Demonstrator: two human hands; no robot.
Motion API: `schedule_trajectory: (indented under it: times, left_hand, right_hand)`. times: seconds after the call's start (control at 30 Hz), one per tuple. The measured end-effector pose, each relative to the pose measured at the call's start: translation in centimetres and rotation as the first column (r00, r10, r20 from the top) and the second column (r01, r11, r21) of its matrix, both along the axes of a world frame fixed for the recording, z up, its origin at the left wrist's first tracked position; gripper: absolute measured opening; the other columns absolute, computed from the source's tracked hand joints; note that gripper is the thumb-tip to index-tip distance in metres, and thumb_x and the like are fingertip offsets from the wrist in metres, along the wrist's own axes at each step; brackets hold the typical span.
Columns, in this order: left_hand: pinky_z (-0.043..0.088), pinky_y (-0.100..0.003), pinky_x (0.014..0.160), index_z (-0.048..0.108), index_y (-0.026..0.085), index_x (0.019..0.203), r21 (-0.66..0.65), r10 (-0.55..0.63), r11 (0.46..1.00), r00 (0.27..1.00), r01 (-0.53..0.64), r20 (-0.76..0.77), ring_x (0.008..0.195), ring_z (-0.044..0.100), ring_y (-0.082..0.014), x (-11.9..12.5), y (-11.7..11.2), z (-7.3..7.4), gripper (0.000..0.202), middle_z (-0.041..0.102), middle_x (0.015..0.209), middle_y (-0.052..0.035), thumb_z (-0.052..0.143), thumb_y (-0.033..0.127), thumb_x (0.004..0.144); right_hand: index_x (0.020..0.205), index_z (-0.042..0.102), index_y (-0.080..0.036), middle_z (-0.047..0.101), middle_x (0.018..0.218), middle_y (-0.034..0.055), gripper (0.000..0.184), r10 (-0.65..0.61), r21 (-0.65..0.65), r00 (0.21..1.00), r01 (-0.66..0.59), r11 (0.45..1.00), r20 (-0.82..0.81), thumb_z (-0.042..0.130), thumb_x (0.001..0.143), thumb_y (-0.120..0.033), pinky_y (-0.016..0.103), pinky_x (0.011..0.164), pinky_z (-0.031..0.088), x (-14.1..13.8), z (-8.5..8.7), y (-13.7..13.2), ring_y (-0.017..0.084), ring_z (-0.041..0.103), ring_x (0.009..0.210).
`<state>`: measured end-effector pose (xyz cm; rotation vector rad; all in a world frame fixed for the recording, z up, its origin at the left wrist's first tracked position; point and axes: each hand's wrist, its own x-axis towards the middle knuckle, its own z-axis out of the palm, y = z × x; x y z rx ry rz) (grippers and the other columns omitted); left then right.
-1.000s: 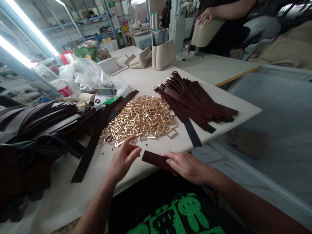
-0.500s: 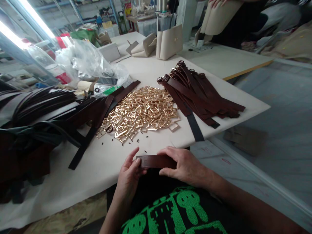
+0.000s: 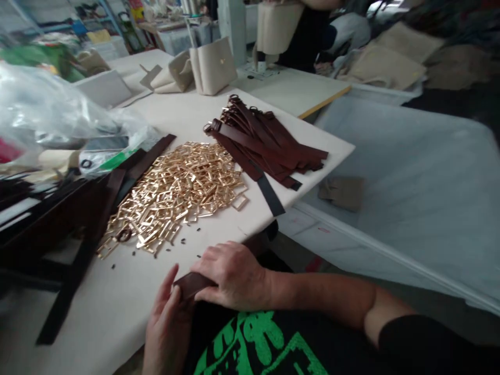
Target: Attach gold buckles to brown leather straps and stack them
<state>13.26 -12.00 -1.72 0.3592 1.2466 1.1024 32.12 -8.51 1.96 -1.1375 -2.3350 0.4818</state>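
Note:
A short stretch of brown leather strap shows between my two hands, just off the table's front edge. My left hand grips its left end between thumb and fingers. From the other side, my right hand wraps over the strap with fingers on top and thumb below, hiding the rest of it. Beyond my hands lies a heap of gold rectangular buckles. A dark round loop rests at the heap's near left, with several tiny black bits scattered in front.
Brown straps with buckles are piled at the right of the table. Dark straps and plastic bags crowd the left. Beige bags stand behind. A large pale bin is at right; another person works at the back.
The view has swung to the right, so the table's things sit further left. My right hand has slid along the strap toward my left, and less of the strap shows.

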Motion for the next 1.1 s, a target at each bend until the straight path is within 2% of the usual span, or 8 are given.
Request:
schedule_trajectory:
  times: [0.2, 0.33, 0.5, 0.57, 0.63, 0.77, 0.87, 1.1]
  left_hand:
    - [0.062, -0.033, 0.063, 0.066, 0.047, 0.115, -0.162, -0.017, 0.987, 0.993, -0.002, -0.117, 0.075, 0.070, -0.0218, -3.0, -1.7, -2.1, 0.061, 0.077, 0.093, 0.0035, 0.086, 0.050, 0.058]
    - [0.059, -0.037, 0.075, 0.073, 0.033, 0.100, -0.071, -0.067, 0.996, 0.946, 0.047, -0.317, 0.081, 0.070, -0.0249, -3.0, -3.6, -1.4, 0.043, 0.077, 0.090, -0.0006, 0.082, 0.054, 0.063]
    - [0.051, -0.033, 0.089, 0.076, 0.021, 0.098, 0.057, -0.223, 0.945, 0.761, 0.322, -0.609, 0.100, 0.066, -0.0279, -1.9, -3.6, 0.4, 0.039, 0.076, 0.098, -0.0057, 0.077, 0.052, 0.073]
    - [0.051, -0.032, 0.086, 0.076, 0.018, 0.095, 0.029, -0.254, 0.944, 0.781, 0.328, -0.570, 0.100, 0.066, -0.0282, -1.5, -3.2, 0.4, 0.040, 0.076, 0.098, -0.0072, 0.073, 0.053, 0.076]
    - [0.053, -0.032, 0.075, 0.075, 0.015, 0.092, -0.009, -0.244, 0.964, 0.868, 0.266, -0.432, 0.085, 0.069, -0.0256, -1.1, -2.9, -0.1, 0.042, 0.076, 0.087, -0.0077, 0.072, 0.054, 0.077]
    - [0.051, -0.026, 0.057, 0.072, 0.012, 0.086, -0.047, -0.094, 0.995, 0.992, 0.091, -0.083, 0.061, 0.066, -0.0173, 0.2, -2.7, -1.0, 0.041, 0.074, 0.072, -0.0065, 0.077, 0.051, 0.073]
    - [0.052, -0.023, 0.057, 0.071, 0.012, 0.089, -0.051, -0.019, 0.998, 0.999, 0.022, 0.043, 0.065, 0.068, -0.0164, 0.8, -2.6, -1.0, 0.040, 0.075, 0.076, -0.0070, 0.082, 0.045, 0.069]
    - [0.055, -0.025, 0.067, 0.073, 0.015, 0.093, -0.062, 0.012, 0.998, 0.984, -0.001, 0.179, 0.074, 0.070, -0.0162, 0.9, -2.8, -1.3, 0.034, 0.076, 0.087, -0.0068, 0.080, 0.041, 0.073]
  right_hand:
    - [0.104, 0.064, -0.015, 0.069, 0.097, 0.0052, 0.037, 0.114, 0.052, 0.989, -0.118, 0.992, 0.090, 0.066, 0.089, -0.049, 0.036, 0.068, 0.044, -1.9, -0.4, -0.1, 0.023, 0.063, 0.087]
    - [0.094, 0.068, -0.015, 0.072, 0.089, 0.0055, 0.033, 0.234, -0.072, 0.959, -0.225, 0.972, 0.161, 0.058, 0.097, -0.046, 0.033, 0.062, 0.042, -1.4, -0.5, 0.0, 0.023, 0.066, 0.080]
    - [0.087, 0.070, -0.015, 0.073, 0.074, 0.0064, 0.034, 0.284, -0.235, 0.926, -0.226, 0.945, 0.248, 0.053, 0.101, -0.041, 0.027, 0.052, 0.034, 0.1, -0.9, 0.8, 0.020, 0.067, 0.067]
    - [0.090, 0.071, -0.015, 0.074, 0.075, 0.0070, 0.032, 0.268, -0.266, 0.940, -0.208, 0.941, 0.213, 0.056, 0.099, -0.042, 0.026, 0.054, 0.036, 0.4, -1.3, 0.9, 0.020, 0.067, 0.068]
    - [0.101, 0.069, -0.015, 0.075, 0.084, 0.0068, 0.029, 0.221, -0.269, 0.970, -0.187, 0.945, 0.102, 0.064, 0.094, -0.043, 0.026, 0.061, 0.042, 0.7, -1.8, 0.7, 0.020, 0.069, 0.075]
    - [0.111, 0.065, -0.016, 0.072, 0.099, 0.0082, 0.042, 0.149, -0.173, 0.980, -0.170, 0.970, -0.130, 0.076, 0.083, -0.046, 0.030, 0.077, 0.048, 1.1, -2.9, -0.1, 0.023, 0.067, 0.091]
    - [0.110, 0.066, -0.015, 0.071, 0.098, 0.0090, 0.038, 0.122, -0.140, 0.972, -0.151, 0.979, -0.200, 0.074, 0.085, -0.044, 0.032, 0.081, 0.049, 1.1, -3.6, -0.6, 0.023, 0.067, 0.092]
    - [0.104, 0.067, -0.016, 0.071, 0.095, 0.0066, 0.030, 0.075, -0.163, 0.964, -0.119, 0.979, -0.255, 0.077, 0.079, -0.029, 0.030, 0.077, 0.049, 0.6, -4.1, -0.8, 0.021, 0.066, 0.086]
